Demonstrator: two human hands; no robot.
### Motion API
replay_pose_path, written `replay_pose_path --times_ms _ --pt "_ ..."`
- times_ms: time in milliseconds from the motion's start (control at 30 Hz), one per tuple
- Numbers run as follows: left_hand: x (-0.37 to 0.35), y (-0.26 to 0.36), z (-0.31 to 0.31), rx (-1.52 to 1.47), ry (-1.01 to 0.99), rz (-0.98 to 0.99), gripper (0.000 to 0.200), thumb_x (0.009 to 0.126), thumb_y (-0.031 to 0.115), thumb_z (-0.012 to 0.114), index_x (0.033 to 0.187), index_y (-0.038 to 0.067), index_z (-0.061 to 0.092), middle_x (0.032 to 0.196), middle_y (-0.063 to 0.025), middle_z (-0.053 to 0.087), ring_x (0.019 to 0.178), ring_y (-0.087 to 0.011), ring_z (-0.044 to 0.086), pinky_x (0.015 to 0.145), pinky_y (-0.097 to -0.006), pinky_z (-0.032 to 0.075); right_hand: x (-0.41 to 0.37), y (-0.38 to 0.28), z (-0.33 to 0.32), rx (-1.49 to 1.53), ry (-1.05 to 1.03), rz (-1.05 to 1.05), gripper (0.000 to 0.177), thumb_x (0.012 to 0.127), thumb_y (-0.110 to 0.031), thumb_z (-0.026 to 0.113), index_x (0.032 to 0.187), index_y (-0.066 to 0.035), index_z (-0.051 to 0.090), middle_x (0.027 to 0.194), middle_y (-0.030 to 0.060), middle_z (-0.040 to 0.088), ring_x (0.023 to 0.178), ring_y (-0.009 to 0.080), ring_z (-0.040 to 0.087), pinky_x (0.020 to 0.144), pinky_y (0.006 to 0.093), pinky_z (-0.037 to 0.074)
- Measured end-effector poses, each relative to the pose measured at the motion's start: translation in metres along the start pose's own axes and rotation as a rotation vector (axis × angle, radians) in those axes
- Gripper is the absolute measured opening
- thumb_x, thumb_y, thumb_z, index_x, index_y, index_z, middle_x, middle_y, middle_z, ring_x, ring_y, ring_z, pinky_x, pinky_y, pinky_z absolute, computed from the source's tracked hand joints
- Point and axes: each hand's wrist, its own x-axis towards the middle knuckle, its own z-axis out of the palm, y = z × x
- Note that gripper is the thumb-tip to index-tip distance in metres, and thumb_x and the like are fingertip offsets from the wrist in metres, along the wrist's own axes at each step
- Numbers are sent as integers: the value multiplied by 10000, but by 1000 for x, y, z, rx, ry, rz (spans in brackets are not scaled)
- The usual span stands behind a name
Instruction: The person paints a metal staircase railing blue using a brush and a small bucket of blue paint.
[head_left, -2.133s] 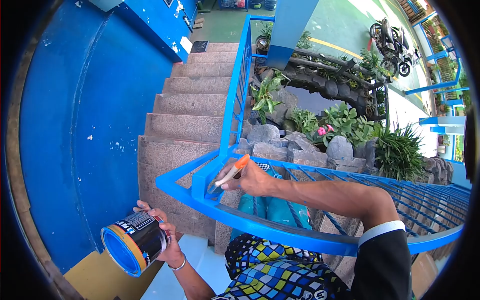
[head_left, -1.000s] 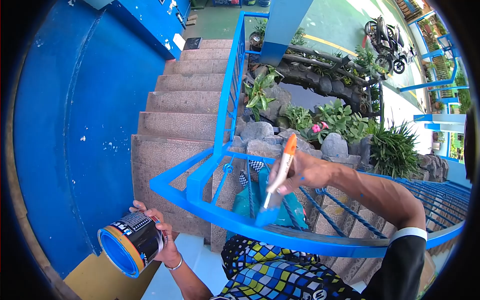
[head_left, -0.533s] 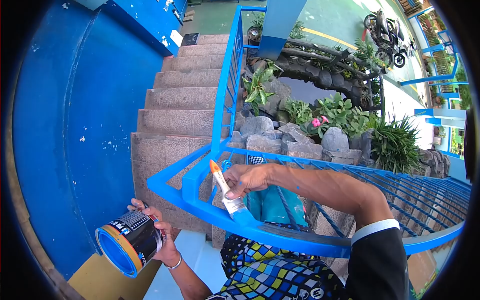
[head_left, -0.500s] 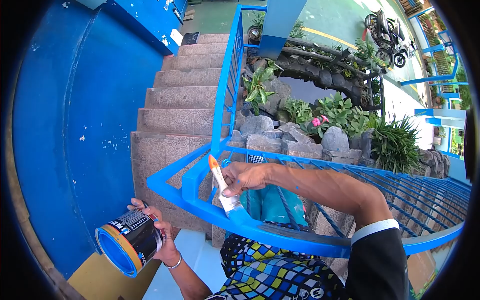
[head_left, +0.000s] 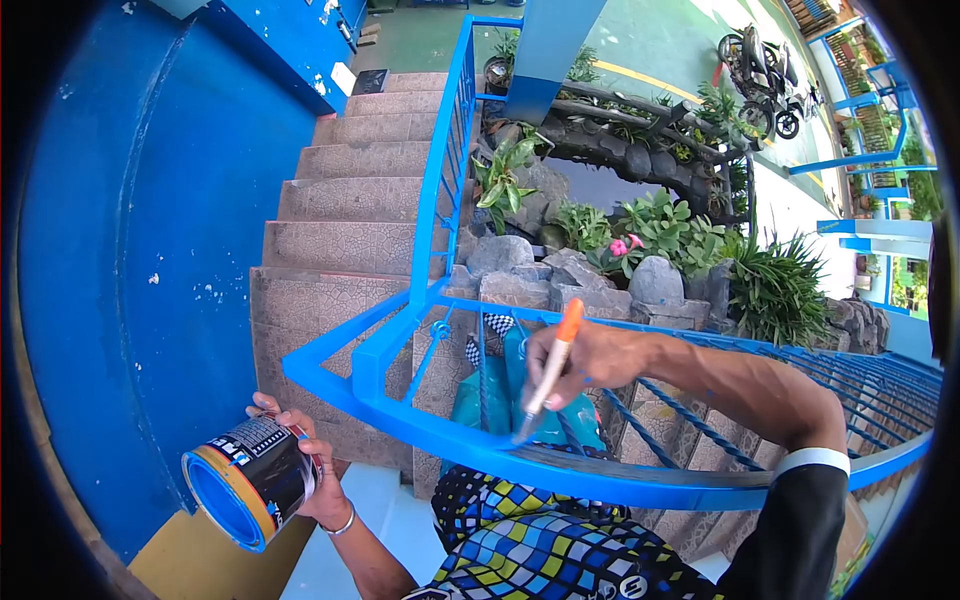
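My right hand (head_left: 590,358) is closed round the handle of a paintbrush (head_left: 555,370), whose orange tip points up. The bristles touch the top of the curved blue handrail (head_left: 440,428). Just right of the bristles, part of the rail's top looks dull and greyish. At lower left, my left hand (head_left: 312,465) grips a dark paint can (head_left: 250,475) from its side and base. The can is tilted, its open mouth with blue paint inside facing left.
Stone-patterned steps (head_left: 340,240) run down beside a blue wall (head_left: 200,220). Beyond the railing lie rocks (head_left: 655,282), green plants (head_left: 780,290) and a small pond (head_left: 610,185). A motorcycle (head_left: 765,80) stands at upper right.
My right hand and the brush have moved right along the handrail, and the brush has swung to lean the other way. The left hand still holds the can in nearly the same place.
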Motion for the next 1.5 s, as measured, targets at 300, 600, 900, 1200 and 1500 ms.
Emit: replay_pose_path --times_ms 300,600,900,1200,1500 --pt "1 -5 3 18 -39 -28 700 965 354 641 1584 155 383 1682 2 293 1455 -295 339 1108 -589 395 -63 -34 -36 189 -235 177 363 821 -68 870 1055 -6 600 1045 133 738 1022 220 726 883 365 566" --pt "-4 -4 5 24 -35 -7 770 927 409 699 1589 174 384 1698 18 260 1447 -295 341 1090 -568 394 67 8 16 236 -135 -69 374 797 -39 875 1091 -8 647 1049 105 738 989 182 707 887 344 568" --pt "-7 -7 4 13 -48 21 712 959 359 644 1583 140 379 1688 3 277 1455 -302 334 1108 -592 397 36 -29 26 -157 51 -116 307 812 -74 869 1008 9 648 1054 127 752 1011 208 712 879 372 568" --pt "-8 1 0 11 -50 2 711 971 371 630 1595 152 368 1690 12 277 1455 -295 337 1100 -594 402 -93 -75 -25 -147 -234 363 327 786 -21 878 1005 6 637 1056 187 757 1079 290 742 879 387 611" --pt "-13 6 -3 58 -56 41 738 971 374 635 1616 169 339 1697 5 269 1443 -296 352 1085 -579 423 67 -27 4 -44 -285 146 382 778 -56 899 1079 19 676 1046 132 761 994 212 730 905 360 570"
